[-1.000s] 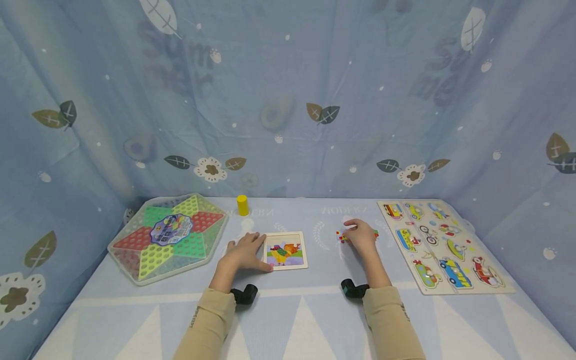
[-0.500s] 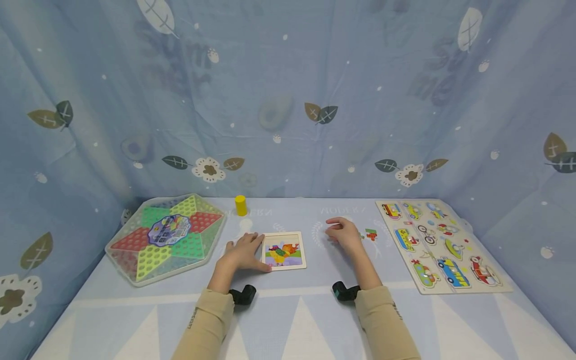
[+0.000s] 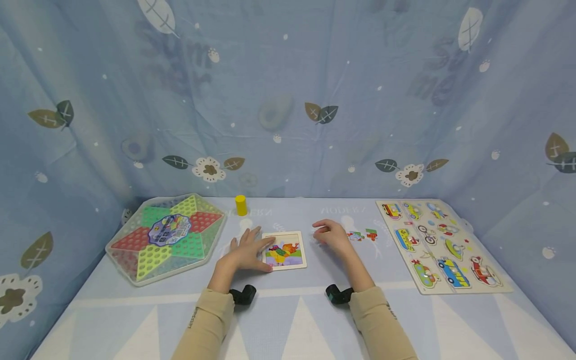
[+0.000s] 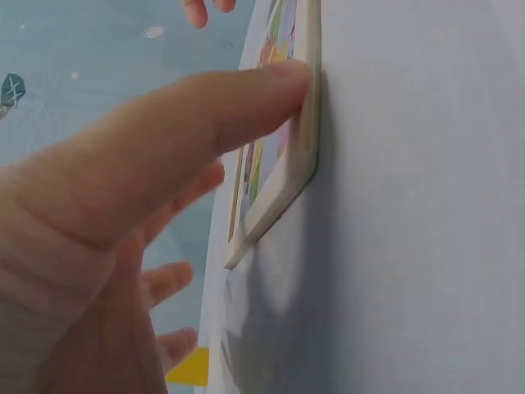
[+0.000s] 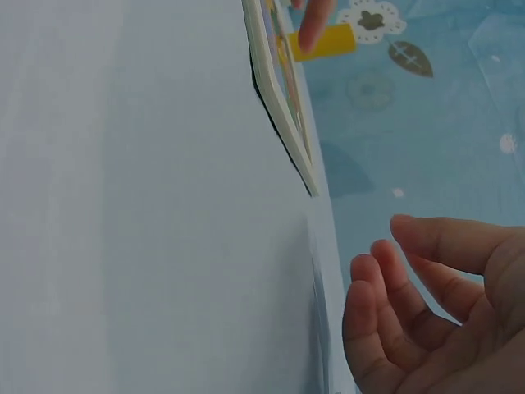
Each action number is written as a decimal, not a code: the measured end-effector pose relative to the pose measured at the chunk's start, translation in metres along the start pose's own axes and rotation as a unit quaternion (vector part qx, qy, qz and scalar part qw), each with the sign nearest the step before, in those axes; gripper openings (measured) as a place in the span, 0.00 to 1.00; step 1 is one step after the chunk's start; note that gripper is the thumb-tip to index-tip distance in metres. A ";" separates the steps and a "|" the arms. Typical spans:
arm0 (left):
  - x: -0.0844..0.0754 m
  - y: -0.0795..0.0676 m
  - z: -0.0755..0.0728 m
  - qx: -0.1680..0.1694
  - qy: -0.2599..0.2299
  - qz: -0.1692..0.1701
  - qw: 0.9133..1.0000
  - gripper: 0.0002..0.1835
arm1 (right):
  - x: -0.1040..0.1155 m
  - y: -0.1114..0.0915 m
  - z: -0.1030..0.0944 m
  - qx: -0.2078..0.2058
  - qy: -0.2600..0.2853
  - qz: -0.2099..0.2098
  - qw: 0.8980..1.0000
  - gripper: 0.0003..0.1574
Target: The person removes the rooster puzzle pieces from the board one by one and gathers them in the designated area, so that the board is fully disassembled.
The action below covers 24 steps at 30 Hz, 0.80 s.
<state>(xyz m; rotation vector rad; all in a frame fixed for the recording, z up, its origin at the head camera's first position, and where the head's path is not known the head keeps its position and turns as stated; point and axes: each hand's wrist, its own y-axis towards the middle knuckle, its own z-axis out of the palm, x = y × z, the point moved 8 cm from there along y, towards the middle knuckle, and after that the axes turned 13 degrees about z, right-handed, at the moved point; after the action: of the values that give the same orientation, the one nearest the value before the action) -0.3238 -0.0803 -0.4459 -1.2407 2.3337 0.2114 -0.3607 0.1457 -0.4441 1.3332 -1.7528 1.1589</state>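
Observation:
A small wood-framed picture puzzle (image 3: 284,254) with a bird scene lies on the table. My left hand (image 3: 244,253) rests at its left side with fingers spread, and in the left wrist view the thumb (image 4: 254,98) presses on the frame's edge. To the right of the puzzle hovers my right hand (image 3: 333,236), fingers curved. No piece shows in its grasp in the right wrist view, where the thumb and fingers (image 5: 426,312) nearly meet; something small between the tips could be hidden. Loose puzzle pieces lie right of it, one green and pink (image 3: 356,236), another red and green (image 3: 371,234).
On the left lies a hexagonal Chinese checkers board (image 3: 157,272) with a clear cover. A yellow cylinder (image 3: 241,205) stands near the back edge. At the right is a vehicle peg-puzzle board (image 3: 427,255). A patterned blue curtain (image 3: 288,125) closes off the back and sides.
My right hand has moved left from the loose pieces towards the framed puzzle, uncovering two pieces. The left hand's fingers have lifted and spread while its thumb stays at the frame.

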 end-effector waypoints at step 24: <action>-0.009 0.006 0.005 0.022 0.003 0.045 0.999 0.31 | 0.010 -0.017 0.045 0.080 -0.191 -0.051 0.977 0.17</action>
<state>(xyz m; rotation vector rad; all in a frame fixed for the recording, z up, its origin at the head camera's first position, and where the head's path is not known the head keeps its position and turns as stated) -0.3226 -0.0687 -0.4465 -1.1174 2.3883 0.1847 -0.3463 0.0986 -0.4495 1.8192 -1.8541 1.0569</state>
